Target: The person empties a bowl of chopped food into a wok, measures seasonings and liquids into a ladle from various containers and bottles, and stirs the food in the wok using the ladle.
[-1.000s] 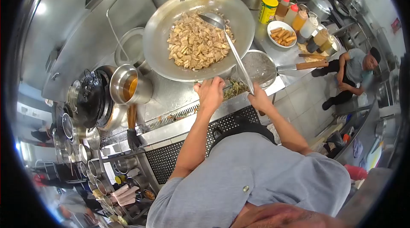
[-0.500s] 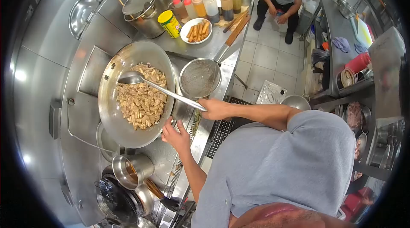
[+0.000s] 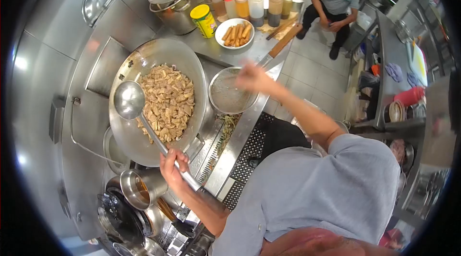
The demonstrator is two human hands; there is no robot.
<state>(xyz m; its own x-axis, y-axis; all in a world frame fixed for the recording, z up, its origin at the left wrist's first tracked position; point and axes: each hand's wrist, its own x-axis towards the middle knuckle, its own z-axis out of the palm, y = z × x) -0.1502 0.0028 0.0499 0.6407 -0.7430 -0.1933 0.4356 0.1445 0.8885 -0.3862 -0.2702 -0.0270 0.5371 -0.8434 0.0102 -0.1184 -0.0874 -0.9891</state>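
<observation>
Your left hand [image 3: 174,167] gripped the ladle [image 3: 128,100]; a careless swing risked flicking meat [image 3: 168,100] over the nearby wok [image 3: 127,136]. Right hand [image 3: 254,81] blurred, grip unclear; dropping low could've knocked the strainer [image 3: 225,97].

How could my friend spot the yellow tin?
Find the huge wok of chopped food. Beyond it, on the counter, sits a white bowl of brown rolls. The tin stands between that bowl and the pot, bright yellow and green, unlike the squeeze bottles nearby.
</observation>
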